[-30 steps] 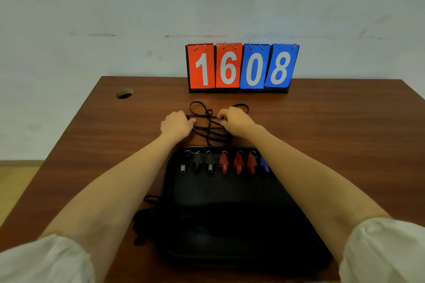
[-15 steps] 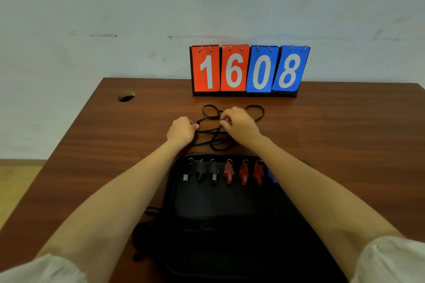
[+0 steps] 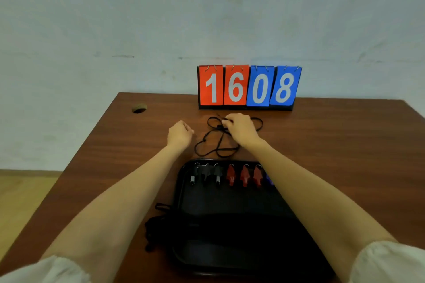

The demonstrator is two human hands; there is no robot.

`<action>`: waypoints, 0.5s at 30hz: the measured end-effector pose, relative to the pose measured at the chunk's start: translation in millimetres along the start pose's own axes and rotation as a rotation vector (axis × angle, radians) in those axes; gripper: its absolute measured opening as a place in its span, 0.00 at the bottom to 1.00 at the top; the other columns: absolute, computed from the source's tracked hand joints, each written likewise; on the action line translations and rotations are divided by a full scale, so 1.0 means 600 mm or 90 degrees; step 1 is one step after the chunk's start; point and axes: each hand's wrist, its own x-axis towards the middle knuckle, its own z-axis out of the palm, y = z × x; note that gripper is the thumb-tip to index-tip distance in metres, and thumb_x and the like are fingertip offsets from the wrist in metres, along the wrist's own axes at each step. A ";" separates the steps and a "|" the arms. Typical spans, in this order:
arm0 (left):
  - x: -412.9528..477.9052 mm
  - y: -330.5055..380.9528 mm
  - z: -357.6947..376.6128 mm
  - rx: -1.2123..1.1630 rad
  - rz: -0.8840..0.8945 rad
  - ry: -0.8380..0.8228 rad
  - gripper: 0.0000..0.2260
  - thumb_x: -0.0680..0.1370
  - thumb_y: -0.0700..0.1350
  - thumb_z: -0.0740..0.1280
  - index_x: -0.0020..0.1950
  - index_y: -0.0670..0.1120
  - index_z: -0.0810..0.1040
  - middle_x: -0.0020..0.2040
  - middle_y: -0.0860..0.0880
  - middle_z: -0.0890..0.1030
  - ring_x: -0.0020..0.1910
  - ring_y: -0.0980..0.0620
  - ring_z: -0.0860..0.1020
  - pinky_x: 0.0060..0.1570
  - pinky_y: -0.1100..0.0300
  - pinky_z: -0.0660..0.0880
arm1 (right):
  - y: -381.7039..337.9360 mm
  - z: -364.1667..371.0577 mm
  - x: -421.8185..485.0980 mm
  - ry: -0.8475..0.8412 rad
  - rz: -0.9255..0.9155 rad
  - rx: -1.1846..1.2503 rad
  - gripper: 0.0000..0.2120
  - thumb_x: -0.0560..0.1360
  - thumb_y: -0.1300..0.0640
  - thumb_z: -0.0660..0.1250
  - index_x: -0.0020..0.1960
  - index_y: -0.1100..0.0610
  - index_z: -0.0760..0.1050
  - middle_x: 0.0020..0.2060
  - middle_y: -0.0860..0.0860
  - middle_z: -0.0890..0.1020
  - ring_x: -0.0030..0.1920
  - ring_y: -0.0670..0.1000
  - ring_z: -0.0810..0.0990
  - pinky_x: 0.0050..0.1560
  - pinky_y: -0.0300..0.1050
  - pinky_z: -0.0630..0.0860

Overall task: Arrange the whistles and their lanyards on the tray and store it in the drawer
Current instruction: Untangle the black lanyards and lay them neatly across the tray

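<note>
I see my right hand [image 3: 241, 130] pinching a thin black lanyard [image 3: 226, 149], tangled in loose loops; left hand [image 3: 180, 134] curled, seemingly empty.

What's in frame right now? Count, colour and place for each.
table: 1, brown wood, fills the lower view
cable hole: 1, table's far left
scoreboard: 1, two red and two blue cards reading 1608, table's far edge
tray: 1, black, near edge, between the forearms
black whistles: 3, tray's far end, left
red whistles: 3, right of the black ones
blue whistle: 1 visible, partly behind the right forearm
loose lanyard: black tangle, count unclear, between tray and scoreboard
lanyard bundle: black, at the tray's left edge
left hand: curled, apart from the loose lanyard
right hand: pinches the loose lanyard
sleeves: 2, white, bottom corners
</note>
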 end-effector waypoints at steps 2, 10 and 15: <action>-0.008 0.006 -0.004 0.107 0.054 -0.021 0.09 0.78 0.43 0.64 0.56 0.41 0.75 0.61 0.40 0.75 0.59 0.41 0.74 0.56 0.53 0.70 | -0.002 -0.040 -0.007 0.045 -0.008 0.052 0.12 0.80 0.56 0.60 0.55 0.62 0.78 0.49 0.57 0.82 0.47 0.55 0.79 0.48 0.47 0.74; -0.112 0.174 -0.012 -0.145 0.310 -0.216 0.22 0.78 0.46 0.65 0.71 0.44 0.67 0.62 0.50 0.76 0.57 0.54 0.75 0.54 0.62 0.70 | -0.061 -0.159 -0.057 0.122 -0.087 0.135 0.08 0.80 0.55 0.59 0.58 0.57 0.70 0.44 0.51 0.78 0.41 0.50 0.78 0.39 0.37 0.74; -0.138 0.210 -0.034 -0.190 0.308 -0.160 0.16 0.80 0.45 0.62 0.63 0.36 0.74 0.34 0.53 0.75 0.28 0.59 0.70 0.29 0.71 0.67 | -0.080 -0.234 -0.092 0.229 -0.132 0.181 0.08 0.78 0.56 0.63 0.50 0.60 0.75 0.44 0.51 0.78 0.43 0.51 0.77 0.46 0.43 0.75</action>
